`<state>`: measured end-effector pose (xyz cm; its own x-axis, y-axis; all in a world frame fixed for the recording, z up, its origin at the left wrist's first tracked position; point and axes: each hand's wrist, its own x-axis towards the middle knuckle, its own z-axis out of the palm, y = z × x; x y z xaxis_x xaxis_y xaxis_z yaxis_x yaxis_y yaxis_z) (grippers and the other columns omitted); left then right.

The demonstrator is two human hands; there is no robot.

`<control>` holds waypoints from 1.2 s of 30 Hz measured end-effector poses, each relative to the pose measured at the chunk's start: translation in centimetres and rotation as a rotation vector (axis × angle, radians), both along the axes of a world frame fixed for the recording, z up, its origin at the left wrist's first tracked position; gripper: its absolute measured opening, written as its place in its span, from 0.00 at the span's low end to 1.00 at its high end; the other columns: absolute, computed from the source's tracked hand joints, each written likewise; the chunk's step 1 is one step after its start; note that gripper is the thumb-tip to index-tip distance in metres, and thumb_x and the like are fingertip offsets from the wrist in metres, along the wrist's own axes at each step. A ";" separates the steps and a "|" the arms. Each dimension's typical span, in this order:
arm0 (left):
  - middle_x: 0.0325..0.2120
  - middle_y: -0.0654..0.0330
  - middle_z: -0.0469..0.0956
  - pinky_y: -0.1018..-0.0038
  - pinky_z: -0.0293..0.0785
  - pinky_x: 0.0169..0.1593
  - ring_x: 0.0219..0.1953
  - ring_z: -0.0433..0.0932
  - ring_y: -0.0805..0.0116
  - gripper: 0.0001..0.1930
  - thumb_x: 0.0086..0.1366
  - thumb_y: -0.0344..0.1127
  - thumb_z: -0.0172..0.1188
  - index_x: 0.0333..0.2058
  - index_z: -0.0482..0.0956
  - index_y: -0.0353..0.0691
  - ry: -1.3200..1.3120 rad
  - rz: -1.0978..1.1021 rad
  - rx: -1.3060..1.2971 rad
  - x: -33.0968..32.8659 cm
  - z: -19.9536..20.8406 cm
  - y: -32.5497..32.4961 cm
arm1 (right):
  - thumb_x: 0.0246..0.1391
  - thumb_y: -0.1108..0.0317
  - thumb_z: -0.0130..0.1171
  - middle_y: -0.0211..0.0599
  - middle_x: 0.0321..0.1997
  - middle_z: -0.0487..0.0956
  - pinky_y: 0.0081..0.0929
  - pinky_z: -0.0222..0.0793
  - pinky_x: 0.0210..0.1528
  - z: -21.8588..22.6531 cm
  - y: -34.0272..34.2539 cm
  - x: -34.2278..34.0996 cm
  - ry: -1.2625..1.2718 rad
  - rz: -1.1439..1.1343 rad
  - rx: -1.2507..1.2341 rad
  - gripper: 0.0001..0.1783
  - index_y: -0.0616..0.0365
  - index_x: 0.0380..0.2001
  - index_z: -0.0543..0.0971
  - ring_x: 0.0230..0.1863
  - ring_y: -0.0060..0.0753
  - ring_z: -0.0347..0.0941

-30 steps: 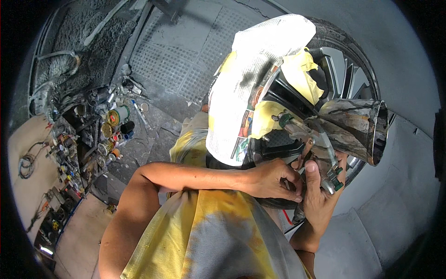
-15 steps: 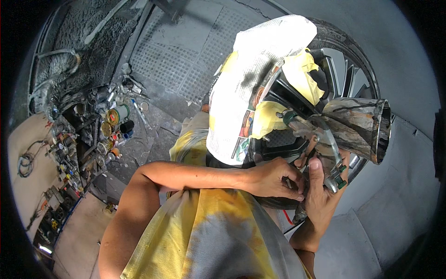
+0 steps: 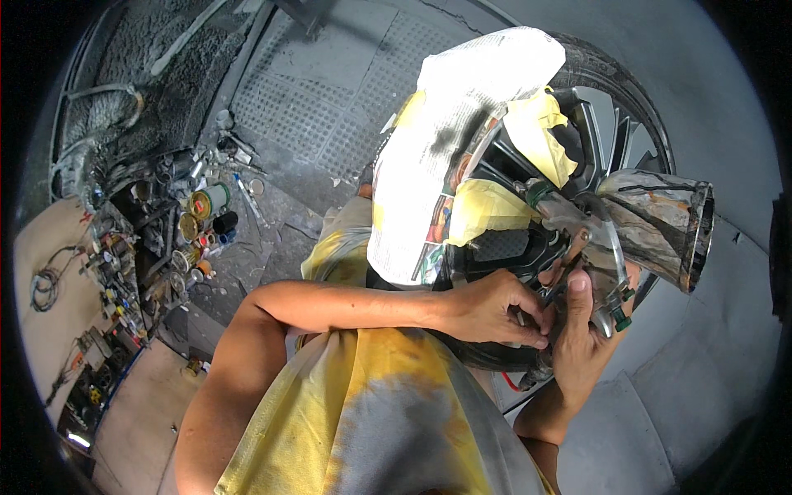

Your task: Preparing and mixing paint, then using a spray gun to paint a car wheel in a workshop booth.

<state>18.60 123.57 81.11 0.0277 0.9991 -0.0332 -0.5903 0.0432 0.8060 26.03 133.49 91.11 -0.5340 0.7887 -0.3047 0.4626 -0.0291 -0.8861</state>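
Note:
A spray gun (image 3: 577, 235) with a paint-smeared metal cup (image 3: 656, 223) is in front of me, the cup pointing to the right. My right hand (image 3: 582, 346) is closed round the gun's body, with the thumb up along its near side. My left hand (image 3: 503, 307) is closed beside the gun's handle, thumb and fingers pinched close together. Whatever is between those fingertips is too small and shaded to make out. Behind the gun stands a wheel (image 3: 598, 124) with dark and grey spokes, partly covered by newspaper (image 3: 462, 107) and yellow masking tape (image 3: 536, 124).
Cans (image 3: 210, 202), tubes and tools crowd the floor at the left. Beyond them are a cable coil (image 3: 51, 276) and rows of small items. A perforated grey floor panel (image 3: 330, 91) lies at the far side. A red hose (image 3: 511, 381) shows below my hands.
The spray gun and its cup have shifted to the right, my right hand moving along with them. My left hand has followed slightly to the right.

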 end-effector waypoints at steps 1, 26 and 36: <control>0.33 0.56 0.85 0.76 0.80 0.44 0.37 0.82 0.75 0.08 0.62 0.28 0.66 0.37 0.83 0.29 0.010 -0.021 -0.005 -0.1 0.1 0.0 | 0.63 0.68 0.62 0.41 0.34 0.83 0.17 0.71 0.33 0.2 -0.1 0.0 0.000 0.001 0.000 0.17 0.62 0.48 0.67 0.32 0.21 0.77; 0.33 0.57 0.85 0.76 0.80 0.44 0.37 0.83 0.75 0.07 0.63 0.30 0.67 0.36 0.84 0.31 -0.028 -0.070 -0.065 1.0 0.2 -0.9 | 0.61 0.68 0.65 0.37 0.34 0.82 0.18 0.71 0.40 0.4 -0.4 1.0 -0.059 0.079 -0.034 0.18 0.64 0.46 0.69 0.36 0.21 0.77; 0.31 0.57 0.85 0.77 0.78 0.40 0.34 0.80 0.79 0.08 0.62 0.29 0.68 0.37 0.83 0.30 -0.013 0.004 -0.017 0.6 -0.1 0.1 | 0.63 0.69 0.61 0.40 0.36 0.81 0.20 0.73 0.39 0.5 0.1 0.1 -0.006 0.017 -0.024 0.16 0.64 0.48 0.68 0.36 0.25 0.79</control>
